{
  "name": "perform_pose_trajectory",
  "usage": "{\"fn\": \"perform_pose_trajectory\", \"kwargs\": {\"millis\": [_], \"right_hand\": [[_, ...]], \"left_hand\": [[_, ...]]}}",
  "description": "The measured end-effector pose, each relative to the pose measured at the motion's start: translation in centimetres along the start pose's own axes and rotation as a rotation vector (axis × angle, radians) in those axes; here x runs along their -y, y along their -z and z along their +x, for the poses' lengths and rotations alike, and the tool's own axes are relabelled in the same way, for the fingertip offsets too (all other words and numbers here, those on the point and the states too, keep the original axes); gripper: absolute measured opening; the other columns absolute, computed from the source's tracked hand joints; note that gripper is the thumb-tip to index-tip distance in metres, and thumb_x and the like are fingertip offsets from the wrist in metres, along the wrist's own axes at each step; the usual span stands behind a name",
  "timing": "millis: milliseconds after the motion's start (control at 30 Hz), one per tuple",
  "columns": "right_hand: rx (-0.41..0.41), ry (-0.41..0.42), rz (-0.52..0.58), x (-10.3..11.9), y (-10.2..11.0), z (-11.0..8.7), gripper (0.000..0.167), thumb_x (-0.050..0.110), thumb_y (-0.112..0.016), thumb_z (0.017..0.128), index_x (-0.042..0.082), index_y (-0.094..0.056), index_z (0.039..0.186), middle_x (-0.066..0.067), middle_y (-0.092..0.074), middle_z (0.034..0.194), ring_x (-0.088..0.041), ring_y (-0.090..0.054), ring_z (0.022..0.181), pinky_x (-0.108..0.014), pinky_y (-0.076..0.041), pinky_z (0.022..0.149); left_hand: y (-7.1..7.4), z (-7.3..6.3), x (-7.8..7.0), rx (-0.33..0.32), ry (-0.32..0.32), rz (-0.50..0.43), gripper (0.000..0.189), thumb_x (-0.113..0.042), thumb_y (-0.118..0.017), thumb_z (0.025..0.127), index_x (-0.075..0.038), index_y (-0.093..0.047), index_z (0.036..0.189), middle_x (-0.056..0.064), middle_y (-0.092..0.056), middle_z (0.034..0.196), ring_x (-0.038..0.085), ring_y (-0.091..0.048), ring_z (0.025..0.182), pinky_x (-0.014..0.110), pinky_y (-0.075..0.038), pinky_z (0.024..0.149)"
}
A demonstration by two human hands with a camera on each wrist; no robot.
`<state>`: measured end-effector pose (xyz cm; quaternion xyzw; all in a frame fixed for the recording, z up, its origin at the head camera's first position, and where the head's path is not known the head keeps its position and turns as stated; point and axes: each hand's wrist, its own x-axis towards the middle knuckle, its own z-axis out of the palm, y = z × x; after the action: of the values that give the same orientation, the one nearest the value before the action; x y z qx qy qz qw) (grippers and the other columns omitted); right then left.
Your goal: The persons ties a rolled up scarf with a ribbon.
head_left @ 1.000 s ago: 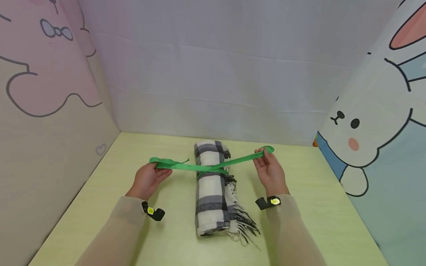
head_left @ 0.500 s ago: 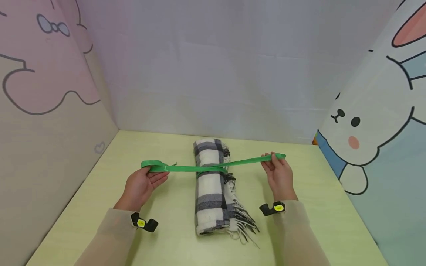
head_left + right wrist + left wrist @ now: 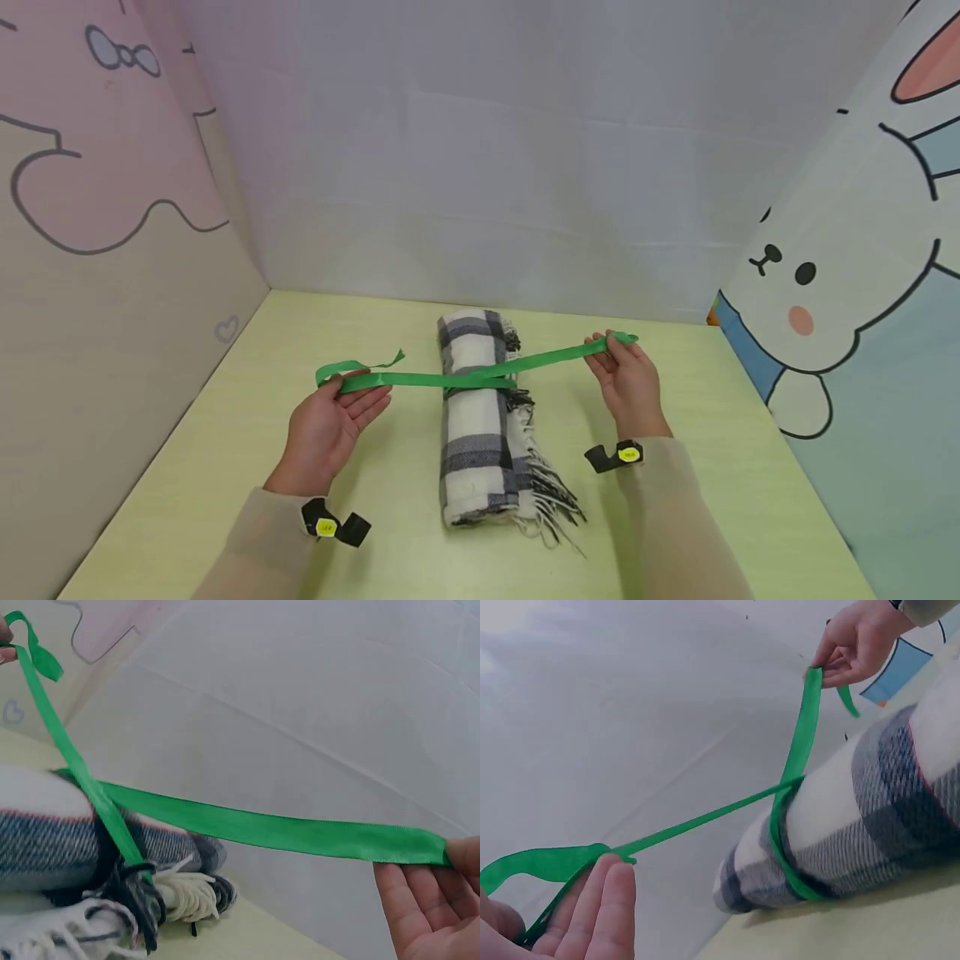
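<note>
A rolled scarf [image 3: 474, 454] in black, white and grey checks lies lengthwise on the table, its fringe spread to the right. Round its middle passes a green ribbon [image 3: 420, 380], whose two ends cross on top of the roll. My left hand [image 3: 326, 429] pinches one end out to the left, and a loose tail curls back above the fingers. On the right, my right hand [image 3: 628, 379] pinches the other end between thumb and fingers, a short tip sticking out past it. In the right wrist view the ribbon [image 3: 262, 827] runs taut and flat from scarf to fingers.
The pale yellow table [image 3: 405, 567] ends at a whitish cloth backdrop [image 3: 480, 167]. Cloth panels with cartoon prints, such as a white rabbit [image 3: 817, 308], stand on both sides. A strap with a small camera [image 3: 615, 456] sits at each wrist.
Both hands have moved farther apart, drawing the ribbon ends outward and closing the crossing down onto the scarf. In the last half second the right hand has risen slightly.
</note>
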<state>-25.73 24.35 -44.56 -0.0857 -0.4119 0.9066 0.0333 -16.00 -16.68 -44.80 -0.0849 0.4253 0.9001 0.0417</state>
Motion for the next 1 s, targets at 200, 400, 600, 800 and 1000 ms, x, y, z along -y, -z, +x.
{"fn": "perform_pose_trajectory", "kwargs": {"millis": [200, 400, 600, 800, 1000], "right_hand": [[-0.148, -0.032, -0.245, -0.9, 1.0, 0.8, 0.023, 0.019, -0.058, 0.107, 0.006, -0.06, 0.126, -0.006, -0.061, 0.117, -0.018, -0.07, 0.101, -0.031, -0.057, 0.093], [-0.009, -0.09, -0.214, -0.7, 1.9, 1.2, 0.019, 0.024, -0.052, 0.109, 0.012, -0.056, 0.123, -0.007, -0.06, 0.118, -0.011, -0.067, 0.079, -0.019, -0.055, 0.068], [0.264, 0.008, -0.043, 0.4, 0.4, 1.1, 0.016, 0.018, -0.05, 0.111, 0.008, -0.058, 0.103, -0.007, -0.061, 0.099, -0.019, -0.062, 0.09, -0.026, -0.055, 0.081], [0.182, 0.419, -0.734, 1.2, -2.7, 0.6, 0.014, 0.017, -0.06, 0.106, 0.006, -0.061, 0.115, -0.01, -0.062, 0.094, -0.016, -0.061, 0.083, -0.023, -0.053, 0.074], [0.185, 0.664, -1.08, 1.7, -5.3, 0.5, 0.026, 0.007, -0.05, 0.107, 0.0, -0.067, 0.125, -0.015, -0.069, 0.106, -0.021, -0.068, 0.093, -0.028, -0.056, 0.081]], "left_hand": [[2.1, 1.8, 1.0, -0.158, 0.049, -0.036, 0.038, -0.027, -0.026, 0.116, 0.0, -0.044, 0.133, 0.016, -0.064, 0.127, 0.03, -0.066, 0.121, 0.043, -0.05, 0.105], [2.9, 2.3, 1.7, -0.158, 0.066, -0.007, 0.039, -0.032, -0.029, 0.115, -0.003, -0.041, 0.138, 0.019, -0.058, 0.136, 0.03, -0.068, 0.116, 0.043, -0.052, 0.103], [2.7, 2.2, 1.9, -0.098, 0.032, 0.058, 0.055, -0.035, -0.024, 0.115, 0.007, -0.034, 0.149, 0.02, -0.058, 0.134, 0.03, -0.066, 0.12, 0.042, -0.05, 0.105], [2.6, 2.3, 1.9, -0.104, 0.037, 0.071, 0.053, -0.035, -0.026, 0.115, 0.006, -0.037, 0.146, 0.017, -0.063, 0.126, 0.03, -0.068, 0.116, 0.041, -0.052, 0.102], [2.6, 2.5, 2.0, -0.108, 0.049, 0.072, 0.051, -0.035, -0.027, 0.115, 0.005, -0.04, 0.143, 0.017, -0.065, 0.125, 0.031, -0.069, 0.115, 0.042, -0.053, 0.101]]}}
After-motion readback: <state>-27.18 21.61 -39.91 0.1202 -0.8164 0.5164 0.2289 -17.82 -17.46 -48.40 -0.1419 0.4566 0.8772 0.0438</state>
